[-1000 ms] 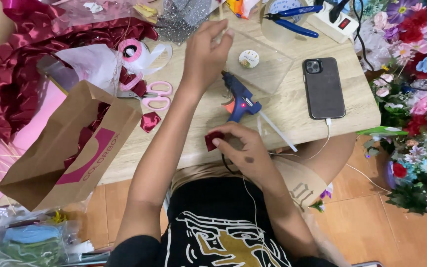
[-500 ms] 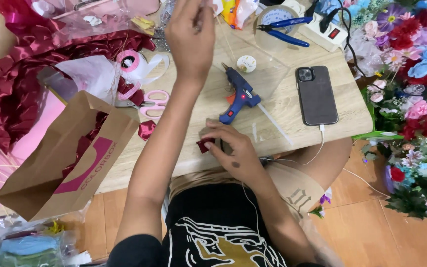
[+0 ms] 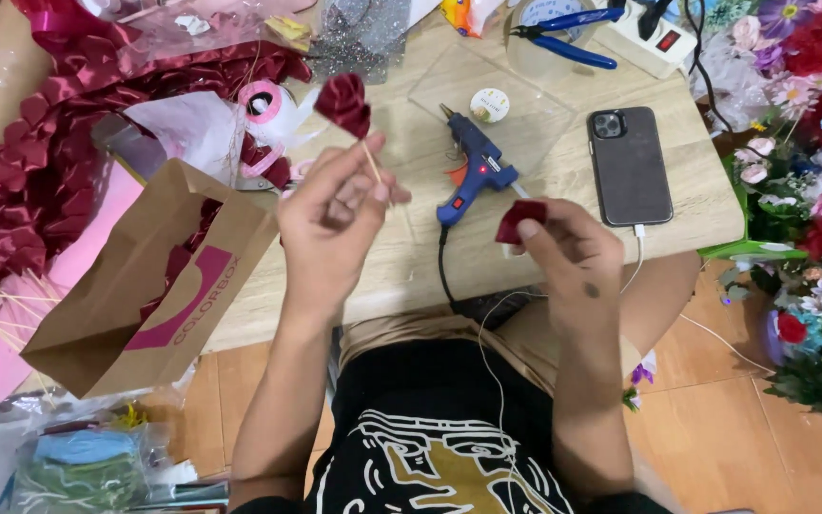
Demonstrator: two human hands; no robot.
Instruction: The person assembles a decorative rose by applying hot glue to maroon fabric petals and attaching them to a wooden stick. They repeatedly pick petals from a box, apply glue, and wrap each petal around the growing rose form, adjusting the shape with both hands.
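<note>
Light wooden table: blue glue gun between the hands, dark phone beyond the right hand, brown paper bag left of the left hand, blue pliers farthest off.

Glue gun left of phone

Open tabletop lies between the left hand and right hand, running to the near edge. A blue glue gun and its black cord cross that strip. Right passage is blocked by a dark phone; beyond it artificial flowers wall the edge. Left, a brown paper bag and heaped dark red ribbon close the way. Far side: blue pliers, a white power strip and a small round white tape roll
</note>
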